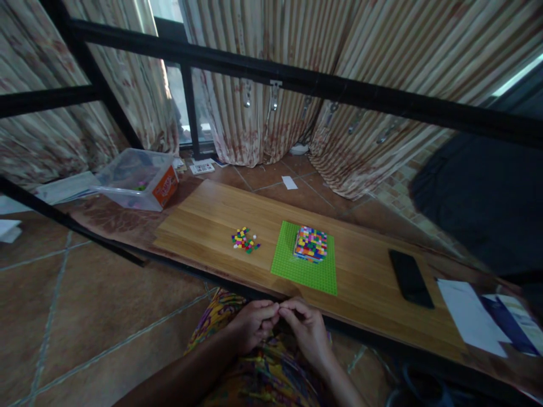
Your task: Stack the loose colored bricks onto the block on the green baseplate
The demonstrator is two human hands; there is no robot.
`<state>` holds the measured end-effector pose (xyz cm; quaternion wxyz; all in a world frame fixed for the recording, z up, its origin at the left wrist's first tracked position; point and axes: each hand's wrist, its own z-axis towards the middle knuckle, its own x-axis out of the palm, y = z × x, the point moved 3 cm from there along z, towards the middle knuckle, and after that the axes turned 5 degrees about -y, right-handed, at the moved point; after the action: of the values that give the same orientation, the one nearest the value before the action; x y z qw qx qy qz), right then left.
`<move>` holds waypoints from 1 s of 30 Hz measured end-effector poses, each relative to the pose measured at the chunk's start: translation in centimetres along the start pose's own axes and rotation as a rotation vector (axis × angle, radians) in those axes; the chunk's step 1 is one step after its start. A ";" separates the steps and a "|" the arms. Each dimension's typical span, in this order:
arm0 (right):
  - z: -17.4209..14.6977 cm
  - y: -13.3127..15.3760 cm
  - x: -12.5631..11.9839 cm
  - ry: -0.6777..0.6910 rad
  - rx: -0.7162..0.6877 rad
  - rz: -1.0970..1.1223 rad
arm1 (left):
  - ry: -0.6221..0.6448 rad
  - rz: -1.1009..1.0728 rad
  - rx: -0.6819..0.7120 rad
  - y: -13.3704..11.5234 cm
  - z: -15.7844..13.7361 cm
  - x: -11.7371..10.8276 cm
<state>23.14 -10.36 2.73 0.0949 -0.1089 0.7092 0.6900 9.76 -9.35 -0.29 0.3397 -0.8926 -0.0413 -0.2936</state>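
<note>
My left hand and my right hand meet fingertip to fingertip over my lap, just in front of the wooden board's near edge. Both have their fingers closed in a pinch; whatever is between them is too small to make out. Beyond them a bright green studded baseplate lies flat on the wooden board. A block of many-coloured toy bricks is built up on its upper right part. To the left, a loose pile of small bricks is scattered on the wood.
A clear plastic bin with an orange label stands at the far left. A black phone lies right of the baseplate, with white paper past it. A dark metal rail crosses in front of the curtains.
</note>
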 end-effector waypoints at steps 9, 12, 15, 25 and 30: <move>0.1 0.1 0.1 -0.014 0.108 0.151 | 0.050 -0.053 0.009 -0.2 0.1 0.0; 0.0 -0.4 0.2 -0.048 0.141 0.196 | 0.030 -0.079 0.008 -0.3 0.2 -0.1; -0.3 -0.9 0.5 -0.030 0.121 0.177 | 0.015 -0.101 -0.001 -0.3 0.2 -0.3; 0.1 -1.4 -0.7 -0.098 0.077 0.031 | -0.018 -0.088 -0.016 -0.2 0.5 -0.6; 0.3 -1.9 -0.6 -0.083 0.136 0.112 | -0.040 -0.092 -0.026 0.0 0.7 -0.8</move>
<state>24.26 -10.06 1.10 0.0929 -0.0337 0.7547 0.6486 9.47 -8.79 -1.10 0.3132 -0.8999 -0.0855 -0.2913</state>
